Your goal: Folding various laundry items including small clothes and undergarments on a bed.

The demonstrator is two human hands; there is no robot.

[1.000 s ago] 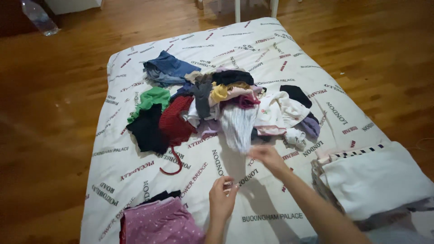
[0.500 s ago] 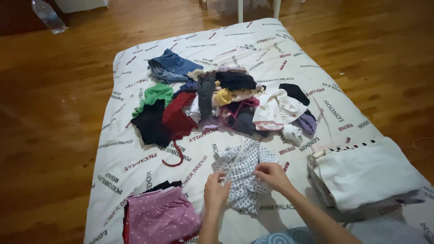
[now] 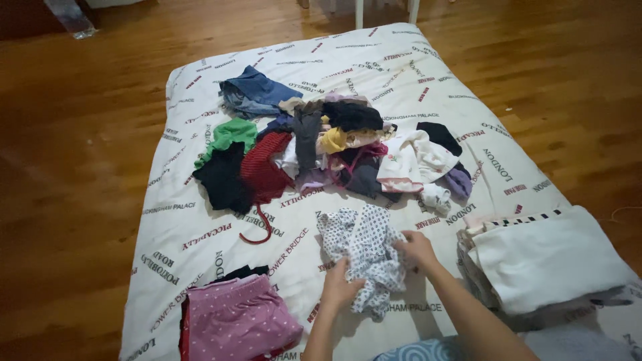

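Folded pink garment lies at left. Left hand and right hand each pinch the white dotted garment, still crumpled, on the bed. Unsorted pile remains; folded stack at right.

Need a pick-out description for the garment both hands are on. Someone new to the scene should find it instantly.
Start at the white printed bedsheet spread on the wooden floor. Nearer the camera than the mixed clothes pile, the crumpled white garment with small dark dots lies between the left hand and right hand, both gripping it. Unlike the folded pink dotted stack and folded white stack, it is unfolded.
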